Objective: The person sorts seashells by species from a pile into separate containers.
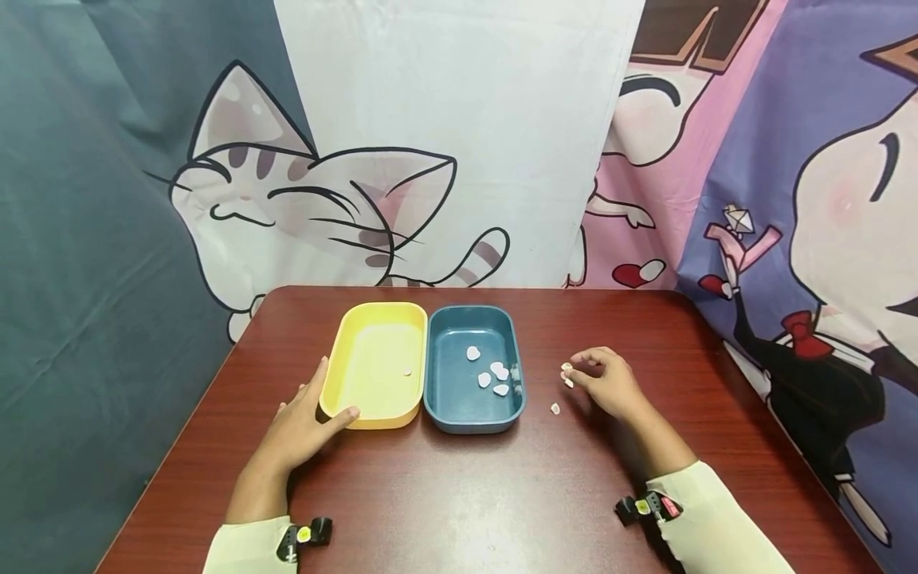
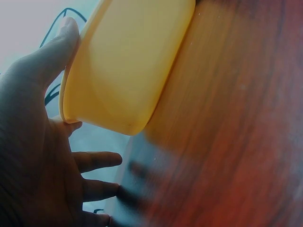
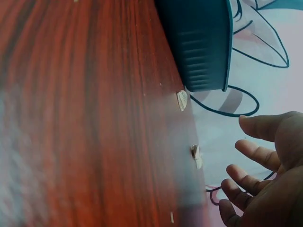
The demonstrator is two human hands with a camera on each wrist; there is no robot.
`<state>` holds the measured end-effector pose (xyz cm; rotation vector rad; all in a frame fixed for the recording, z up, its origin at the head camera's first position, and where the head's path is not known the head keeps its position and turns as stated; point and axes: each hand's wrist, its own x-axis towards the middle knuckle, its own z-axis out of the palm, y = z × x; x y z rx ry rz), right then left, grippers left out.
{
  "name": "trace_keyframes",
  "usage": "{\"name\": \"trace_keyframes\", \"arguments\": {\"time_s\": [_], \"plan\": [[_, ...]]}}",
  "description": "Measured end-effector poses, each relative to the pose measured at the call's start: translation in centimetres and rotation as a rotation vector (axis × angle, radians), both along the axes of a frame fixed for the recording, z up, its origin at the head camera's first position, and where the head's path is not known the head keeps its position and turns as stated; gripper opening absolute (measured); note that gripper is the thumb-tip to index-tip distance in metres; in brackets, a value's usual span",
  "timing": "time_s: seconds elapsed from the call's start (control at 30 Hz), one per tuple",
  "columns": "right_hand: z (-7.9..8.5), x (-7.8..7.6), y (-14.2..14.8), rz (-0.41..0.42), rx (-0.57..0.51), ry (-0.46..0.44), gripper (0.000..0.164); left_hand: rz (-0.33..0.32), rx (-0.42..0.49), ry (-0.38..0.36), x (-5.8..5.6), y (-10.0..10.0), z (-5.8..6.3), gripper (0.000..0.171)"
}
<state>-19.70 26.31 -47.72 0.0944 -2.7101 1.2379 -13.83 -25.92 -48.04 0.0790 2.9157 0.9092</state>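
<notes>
a: biggest first. what stands behind?
b: printed backdrop (image 1: 459, 80), cartoon cat on it. in front, the counter (image 1: 459, 494), red-brown, wood-grained.
a: containers?
b: two on the counter, side by side: yellow plastic tub (image 1: 373, 343) at left, dark blue plastic tub (image 1: 455, 406) at right, rims touching or nearly so.
a: left hand (image 1: 304, 426)?
b: at the yellow tub's near left corner, thumb along the near rim, index finger against the left side. grip spread.
a: right hand (image 1: 610, 387)?
b: right of the blue tub, apart from it, low over the counter. grip spread; wrist view shows a gap between thumb and index finger.
a: small items?
b: five white shells (image 1: 484, 380) in the blue tub. on the counter, a loose pair of shells (image 1: 569, 383) at the right fingertips, contact cannot be told; a single shell (image 1: 555, 408) nearer the person. smallest: white fragment (image 1: 407, 372) inside the yellow tub, toward its right wall.
</notes>
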Motion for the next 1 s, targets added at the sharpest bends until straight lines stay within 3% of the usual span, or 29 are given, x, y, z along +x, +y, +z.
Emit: {"name": "trace_keyframes", "arguments": {"time_s": [0.4, 1.0], "plan": [[-1.5, -0.2, 1.2, -0.02, 0.012, -0.06, 0.022, -0.002, -0.002, 0.013, 0.0, 0.0, 0.0, 0.116], [-4.0, -0.1, 1.2, -0.026, 0.056, 0.008, 0.019, 0.005, 0.0, 0.001, -0.1, 0.0, -0.1, 0.116]]}}
